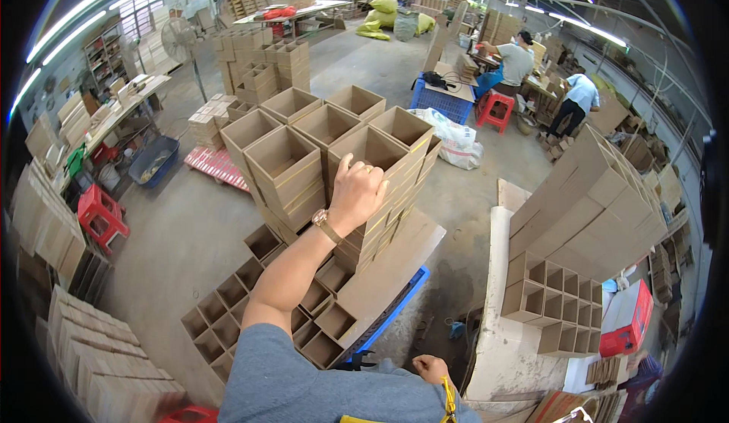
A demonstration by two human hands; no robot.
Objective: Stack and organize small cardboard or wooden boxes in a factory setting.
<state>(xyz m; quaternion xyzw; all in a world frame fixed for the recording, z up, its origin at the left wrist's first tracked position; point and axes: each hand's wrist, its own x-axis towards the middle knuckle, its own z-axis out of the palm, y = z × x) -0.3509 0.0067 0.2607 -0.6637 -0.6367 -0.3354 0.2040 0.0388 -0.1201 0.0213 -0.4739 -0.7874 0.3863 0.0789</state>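
Presently, the open box (373, 146) extends up-frame from the curled fingers of the nearer left hand (358, 195), the right hand (431, 369) lying lower centre; whether either grips, I cannot tell.

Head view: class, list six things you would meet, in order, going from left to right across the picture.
Far-left red stool, blue tub, left hand, right hand, background red stool, red-and-white box.
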